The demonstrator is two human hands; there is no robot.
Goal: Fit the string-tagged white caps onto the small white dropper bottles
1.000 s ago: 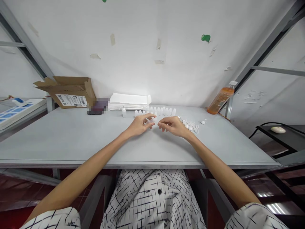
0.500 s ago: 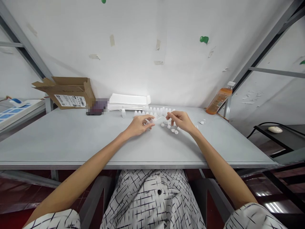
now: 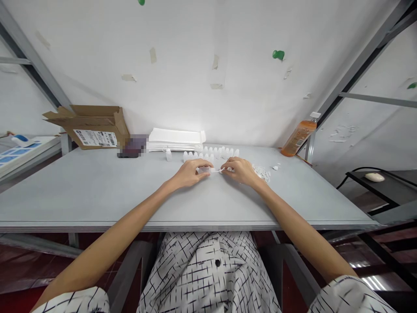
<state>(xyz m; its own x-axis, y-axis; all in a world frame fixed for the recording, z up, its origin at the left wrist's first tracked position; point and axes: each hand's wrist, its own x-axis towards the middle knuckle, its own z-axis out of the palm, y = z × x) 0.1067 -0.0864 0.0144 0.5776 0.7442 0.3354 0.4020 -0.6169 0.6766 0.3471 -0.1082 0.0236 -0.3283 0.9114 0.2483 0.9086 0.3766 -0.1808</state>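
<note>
Near the middle of the table, my left hand (image 3: 191,172) is closed around a small translucent plastic dropper bottle (image 3: 205,170) lying sideways, its neck end toward the right. My right hand (image 3: 239,170) pinches the end of a thin white plastic cap strap (image 3: 217,170), which reaches across to the bottle's neck; the cap itself is mostly hidden by the fingers. Behind my hands stand rows of similar bottles (image 3: 198,156). To the right of my right hand lies a pile of white straps and rings (image 3: 262,173), partly covered by the wrist.
A single capped dropper bottle (image 3: 168,154) stands left of the rows. Along the back are a stack of white cardboard (image 3: 176,140), a dark blurred item (image 3: 132,147) and an open brown box (image 3: 94,126). An orange drink bottle (image 3: 299,137) leans at the right.
My right hand has come down and slightly closer to the left hand. The strap now lies straight and level between them. My left hand has barely moved.
</note>
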